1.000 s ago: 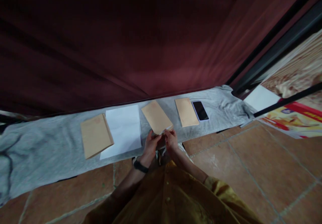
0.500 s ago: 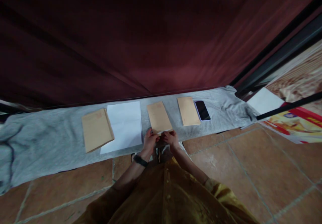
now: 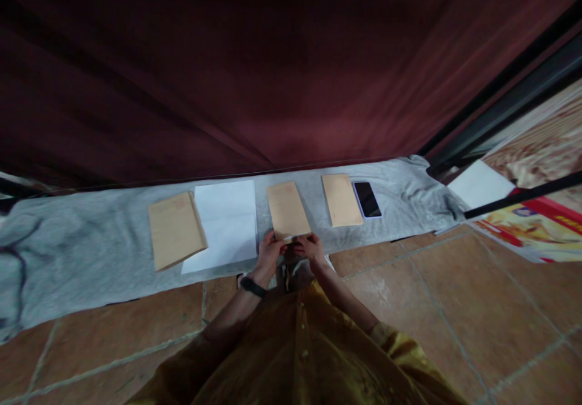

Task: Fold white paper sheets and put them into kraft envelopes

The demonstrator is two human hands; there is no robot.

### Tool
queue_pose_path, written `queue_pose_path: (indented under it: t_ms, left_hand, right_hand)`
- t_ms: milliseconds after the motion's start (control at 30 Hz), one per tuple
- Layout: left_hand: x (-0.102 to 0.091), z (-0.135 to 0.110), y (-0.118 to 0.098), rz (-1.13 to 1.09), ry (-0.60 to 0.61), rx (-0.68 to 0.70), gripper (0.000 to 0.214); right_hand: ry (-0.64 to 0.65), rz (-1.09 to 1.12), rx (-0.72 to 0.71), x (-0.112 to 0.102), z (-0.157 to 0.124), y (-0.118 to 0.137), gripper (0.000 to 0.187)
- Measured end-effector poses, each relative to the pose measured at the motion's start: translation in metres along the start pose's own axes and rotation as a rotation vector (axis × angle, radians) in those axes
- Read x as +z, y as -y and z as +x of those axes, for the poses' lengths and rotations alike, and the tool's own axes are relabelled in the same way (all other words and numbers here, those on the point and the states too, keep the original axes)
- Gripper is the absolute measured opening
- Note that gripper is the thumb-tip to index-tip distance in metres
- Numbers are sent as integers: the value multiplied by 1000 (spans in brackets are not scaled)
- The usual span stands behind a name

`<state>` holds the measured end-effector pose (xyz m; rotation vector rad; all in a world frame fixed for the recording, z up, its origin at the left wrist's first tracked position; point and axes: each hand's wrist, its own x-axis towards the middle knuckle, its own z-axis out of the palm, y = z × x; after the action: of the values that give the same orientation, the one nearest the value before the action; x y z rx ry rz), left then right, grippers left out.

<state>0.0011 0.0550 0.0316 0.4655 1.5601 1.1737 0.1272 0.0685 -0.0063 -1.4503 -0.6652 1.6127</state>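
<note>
A brown paper envelope lies in front of me with its near end at the front edge of the grey cloth. My left hand grips the near left corner, and my right hand grips the near right corner. A thin white strip shows along the near end between my fingers; whether it is paper inside or the flap I cannot tell. White paper sheets lie left of it, partly under a stack of brown envelopes. To the right rests another brown envelope.
A phone lies beside the right envelope. The grey cloth covers a long narrow surface against a dark red curtain. A dark metal frame and a colourful printed box stand at the right, above floor tiles.
The white strip at the envelope's near end looks narrower and flatter than before. Both hands keep nearly the same place, with the fingers slightly shifted.
</note>
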Motion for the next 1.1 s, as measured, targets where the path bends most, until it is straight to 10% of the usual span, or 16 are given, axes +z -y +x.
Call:
queue_pose_path:
  t_ms: [133,233,433,800,1100]
  left_hand:
    - [-3,0,0,8,-16,-7,34]
    - [-5,0,-1,23,-13,-7,31]
    - [-5,0,-1,66,-19,1,32]
    - [-27,-15,1,251,-6,114,53]
    - [-43,-11,10,1057,49,806,24]
  right_hand:
    - [-77,-97,-73,-18,-9,3,39]
    - [-124,-386,-423,-34,-18,10,35]
    - [168,-881,-889,-41,-20,23,49]
    - [303,-1121,-945,-50,-10,11,42]
    - [233,-1100,-882,-45,-3,14,28]
